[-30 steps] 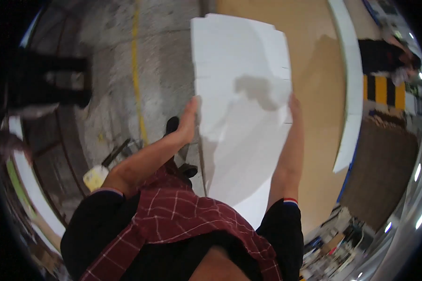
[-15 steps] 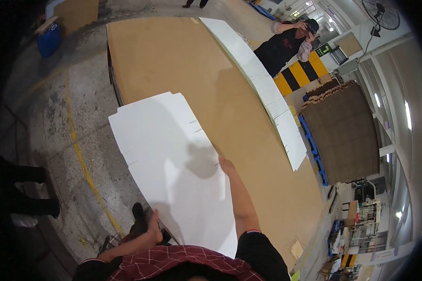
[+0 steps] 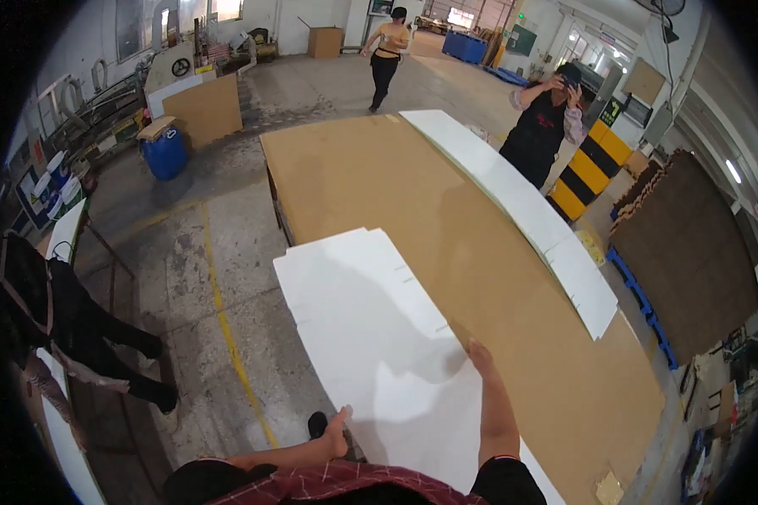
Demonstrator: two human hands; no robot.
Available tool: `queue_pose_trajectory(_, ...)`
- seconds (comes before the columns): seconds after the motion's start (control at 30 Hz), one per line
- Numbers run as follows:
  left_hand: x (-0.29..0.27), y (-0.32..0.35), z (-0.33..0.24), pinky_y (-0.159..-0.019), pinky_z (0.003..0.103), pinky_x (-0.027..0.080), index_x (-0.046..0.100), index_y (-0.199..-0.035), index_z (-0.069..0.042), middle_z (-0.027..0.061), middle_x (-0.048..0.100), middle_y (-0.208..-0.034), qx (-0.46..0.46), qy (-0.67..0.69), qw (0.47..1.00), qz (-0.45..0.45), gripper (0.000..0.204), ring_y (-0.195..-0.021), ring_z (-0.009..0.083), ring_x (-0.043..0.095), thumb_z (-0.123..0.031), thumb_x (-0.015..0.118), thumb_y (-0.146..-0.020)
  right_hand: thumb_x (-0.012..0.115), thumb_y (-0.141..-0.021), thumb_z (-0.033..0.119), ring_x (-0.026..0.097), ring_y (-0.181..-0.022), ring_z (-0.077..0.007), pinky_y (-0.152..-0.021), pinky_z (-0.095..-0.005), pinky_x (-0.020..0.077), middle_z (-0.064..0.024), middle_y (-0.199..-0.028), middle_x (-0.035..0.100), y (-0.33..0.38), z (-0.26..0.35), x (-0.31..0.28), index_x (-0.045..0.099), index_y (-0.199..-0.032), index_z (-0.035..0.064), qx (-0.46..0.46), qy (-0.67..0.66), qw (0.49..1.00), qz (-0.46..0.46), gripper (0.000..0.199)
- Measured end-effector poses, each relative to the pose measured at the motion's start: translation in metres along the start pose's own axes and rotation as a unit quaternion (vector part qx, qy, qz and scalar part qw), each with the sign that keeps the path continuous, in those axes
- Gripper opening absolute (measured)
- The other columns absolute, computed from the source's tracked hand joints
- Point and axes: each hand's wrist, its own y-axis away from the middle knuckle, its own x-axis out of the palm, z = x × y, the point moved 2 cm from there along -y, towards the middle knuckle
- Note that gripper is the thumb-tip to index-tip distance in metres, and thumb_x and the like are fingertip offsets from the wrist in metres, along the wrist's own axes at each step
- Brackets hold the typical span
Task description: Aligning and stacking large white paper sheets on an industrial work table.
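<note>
A large white cardboard sheet [image 3: 387, 337] with short slits along its edges lies in front of me, partly over a brown-topped table [image 3: 337, 177] and partly past its left side. My left hand [image 3: 337, 433] holds the sheet's left edge near my body, its thumb showing and its other fingers hidden beneath. Farther along, the right edge is gripped by my right hand [image 3: 480, 358], whose fingertips are partly out of sight. A row of white cardboard sheets [image 3: 531, 215] rests along the table's far right side.
Past the table's right corner stands a person [image 3: 539, 126] with raised hands. Another person [image 3: 385, 63] is beyond its far end. Someone in dark trousers [image 3: 101, 337] is at the left by a bench. A blue barrel [image 3: 163, 156] and a brown cardboard stack [image 3: 691, 261] flank the table.
My view has tilted up, so the table and sheet sit lower and farther right in it. The person beyond the far end now shows in full. Both hands keep hold of the sheet.
</note>
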Motion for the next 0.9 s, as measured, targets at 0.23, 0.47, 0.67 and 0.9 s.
queue_pose_trajectory(0.23,0.015,0.026,0.034,-0.087,0.043,0.031,0.042,-0.110,-0.008,0.0106,0.044,-0.110,-0.051,0.086,0.994,-0.040,0.048,-0.099,0.0281,0.041,-0.044,0.041,-0.078,0.027,-0.083,0.040,0.046,-0.096,-0.0324,-0.081,-0.0370,0.0371,-0.0153,-0.100,0.052,0.085,0.071,0.004,0.052,-0.096,0.0048,0.083,0.091,0.991,0.053,0.045)
queue_pose_trajectory(0.47,-0.017,0.000,0.047,-0.077,0.044,0.038,0.044,-0.104,-0.010,0.0084,0.049,-0.100,0.024,0.034,0.991,0.129,0.042,-0.091,0.0262,0.045,-0.043,0.040,-0.080,0.026,-0.084,0.033,0.042,-0.100,-0.0334,-0.086,-0.0404,0.0330,-0.0190,-0.112,0.042,0.064,0.032,0.005,0.040,-0.112,0.0055,-0.057,0.233,0.971,0.022,0.042)
queue_pose_trajectory(0.67,-0.039,0.051,0.066,-0.093,0.040,0.019,0.017,-0.125,-0.009,0.0089,0.025,-0.126,0.085,-0.149,0.963,-0.206,0.067,-0.113,0.0251,0.026,-0.036,0.051,-0.074,0.040,-0.082,0.029,0.050,-0.072,-0.0273,-0.063,-0.0362,0.0403,-0.0156,-0.076,0.053,0.144,0.048,-0.055,0.051,-0.079,-0.0005,0.014,0.102,0.993,-0.058,0.031)
queue_pose_trajectory(0.9,-0.032,0.083,0.096,-0.067,0.030,0.037,0.043,-0.102,-0.008,0.0017,0.045,-0.091,0.065,-0.135,0.973,-0.177,0.034,-0.078,0.0151,0.045,-0.026,0.054,-0.075,0.052,-0.076,0.022,0.050,-0.085,-0.0288,-0.075,-0.0336,0.0401,-0.0195,-0.090,0.052,0.243,0.040,-0.089,0.051,-0.097,-0.0050,0.058,0.026,0.984,-0.167,0.034)
